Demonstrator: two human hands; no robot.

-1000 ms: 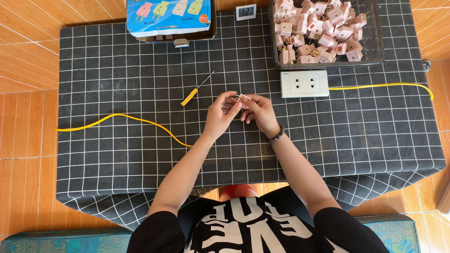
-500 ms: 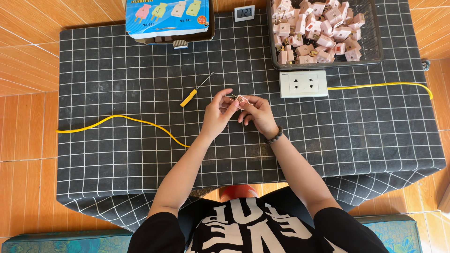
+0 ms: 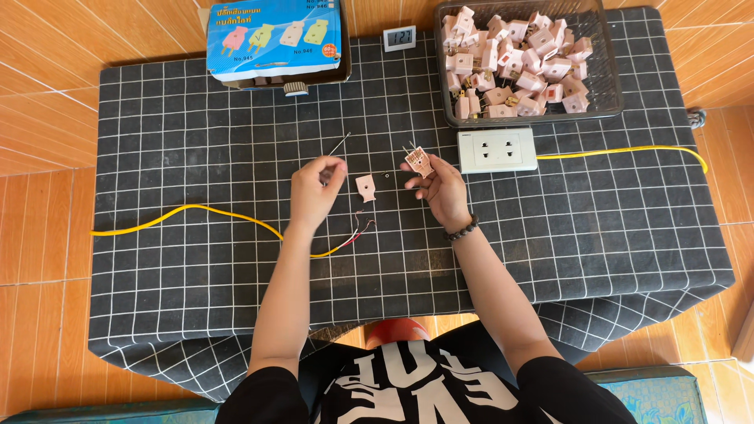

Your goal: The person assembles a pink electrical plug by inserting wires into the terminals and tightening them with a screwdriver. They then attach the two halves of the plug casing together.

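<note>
My right hand (image 3: 446,188) holds a pink plug half (image 3: 419,161) with metal prongs, raised just above the table. The plug's other pink cover (image 3: 365,187) lies flat on the checked cloth between my hands, with a small screw (image 3: 387,174) beside it. My left hand (image 3: 314,188) rests on the table with its fingers curled over the handle of a screwdriver, whose metal shaft (image 3: 338,145) sticks out past the fingers. A yellow cable (image 3: 196,212) runs in from the left and ends in bare wire ends (image 3: 363,230) below the cover.
A black wire basket (image 3: 609,98) full of pink plugs stands at the back right. In front of it lies a white socket block (image 3: 497,150) on a yellow cord (image 3: 628,150). A blue box (image 3: 275,39) and a small digital display (image 3: 400,38) sit at the back.
My hands have drawn apart. The plug has come apart into two halves: one lies on the cloth, the other stays in my right hand. My left hand moved left onto the screwdriver.
</note>
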